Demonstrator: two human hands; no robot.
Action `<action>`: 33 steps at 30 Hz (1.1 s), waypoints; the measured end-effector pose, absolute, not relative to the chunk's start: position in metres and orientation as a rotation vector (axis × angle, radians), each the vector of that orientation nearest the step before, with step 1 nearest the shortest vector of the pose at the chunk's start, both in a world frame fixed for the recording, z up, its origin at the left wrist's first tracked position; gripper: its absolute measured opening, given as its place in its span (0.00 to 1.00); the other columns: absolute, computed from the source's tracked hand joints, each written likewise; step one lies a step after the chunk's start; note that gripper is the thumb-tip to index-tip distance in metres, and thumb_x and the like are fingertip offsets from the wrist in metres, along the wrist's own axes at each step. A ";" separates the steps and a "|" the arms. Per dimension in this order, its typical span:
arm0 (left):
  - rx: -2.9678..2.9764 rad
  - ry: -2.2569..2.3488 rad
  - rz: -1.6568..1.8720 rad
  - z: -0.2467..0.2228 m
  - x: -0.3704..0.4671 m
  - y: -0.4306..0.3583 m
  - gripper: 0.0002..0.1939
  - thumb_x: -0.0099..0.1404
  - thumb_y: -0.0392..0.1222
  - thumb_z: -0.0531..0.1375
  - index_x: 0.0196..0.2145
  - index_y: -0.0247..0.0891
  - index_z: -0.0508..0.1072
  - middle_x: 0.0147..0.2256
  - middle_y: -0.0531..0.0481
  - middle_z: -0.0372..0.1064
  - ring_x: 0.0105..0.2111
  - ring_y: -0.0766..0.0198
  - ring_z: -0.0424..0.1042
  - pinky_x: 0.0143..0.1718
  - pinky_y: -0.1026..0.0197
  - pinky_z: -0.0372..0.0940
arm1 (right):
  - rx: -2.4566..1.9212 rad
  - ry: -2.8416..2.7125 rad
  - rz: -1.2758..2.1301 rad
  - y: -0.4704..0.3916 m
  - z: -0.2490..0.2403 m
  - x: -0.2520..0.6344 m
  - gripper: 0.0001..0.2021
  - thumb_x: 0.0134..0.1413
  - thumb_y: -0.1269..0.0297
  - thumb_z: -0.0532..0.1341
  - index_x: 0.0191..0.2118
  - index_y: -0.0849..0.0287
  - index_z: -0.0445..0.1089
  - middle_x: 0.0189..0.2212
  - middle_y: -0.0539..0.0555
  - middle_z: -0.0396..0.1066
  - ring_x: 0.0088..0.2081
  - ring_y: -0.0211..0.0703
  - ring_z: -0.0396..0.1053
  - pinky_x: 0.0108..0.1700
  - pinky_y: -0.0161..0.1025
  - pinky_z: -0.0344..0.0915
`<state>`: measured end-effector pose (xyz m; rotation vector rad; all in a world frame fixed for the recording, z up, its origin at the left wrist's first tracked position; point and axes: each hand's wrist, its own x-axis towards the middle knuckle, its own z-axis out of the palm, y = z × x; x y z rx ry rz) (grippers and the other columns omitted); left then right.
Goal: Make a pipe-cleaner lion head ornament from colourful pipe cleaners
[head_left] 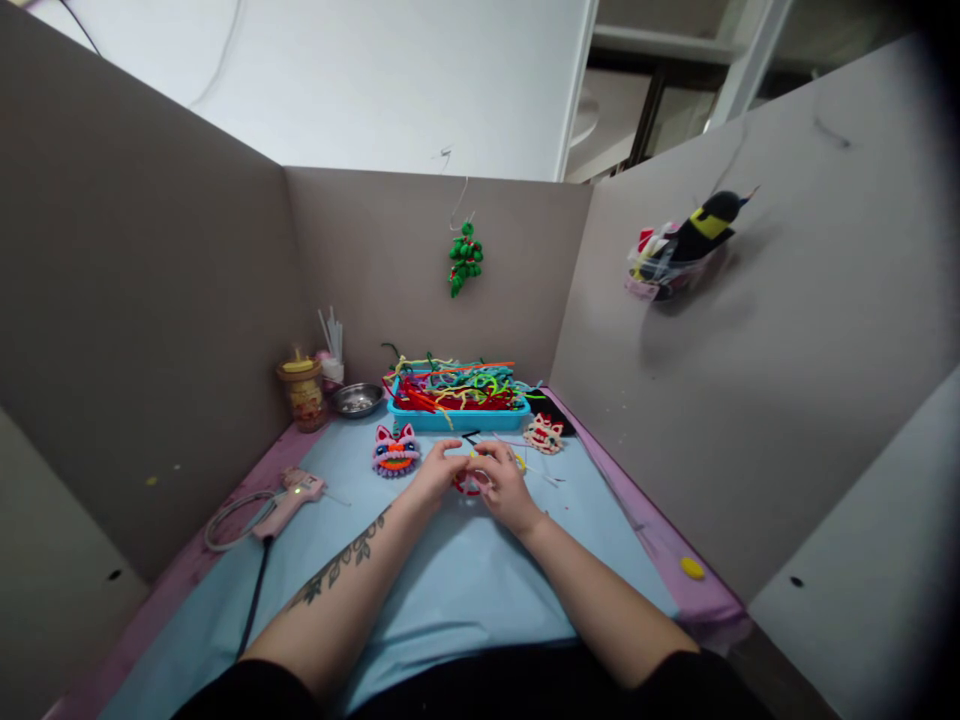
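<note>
Both hands meet over the middle of the blue table cover. My left hand has its thumb and fingers bent inward, with fingertips close to those of the other hand. My right hand curls over a small red and pink pipe-cleaner piece, which is partly hidden behind the fingers. Both hands seem to pinch this piece. Just beyond my right hand lie a yellow ring, partly covered, and a short black pipe cleaner. A pink and purple pipe-cleaner animal face lies left of my left hand.
A blue tray heaped with coloured pipe cleaners stands behind. A cream and red animal face lies right. Left are a pink glue gun with its cord, a metal bowl and a lidded cup. Grey panels surround the table.
</note>
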<state>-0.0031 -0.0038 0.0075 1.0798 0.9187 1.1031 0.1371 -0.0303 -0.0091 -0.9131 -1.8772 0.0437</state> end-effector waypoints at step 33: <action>1.385 0.861 1.227 0.007 0.002 -0.007 0.24 0.48 0.35 0.60 0.42 0.37 0.56 0.21 0.58 0.66 0.19 0.71 0.63 0.24 0.67 0.57 | -1.103 -1.590 0.243 -0.024 -0.006 0.133 0.06 0.50 0.67 0.55 0.25 0.58 0.65 0.27 0.52 0.65 0.34 0.44 0.63 0.39 0.40 0.59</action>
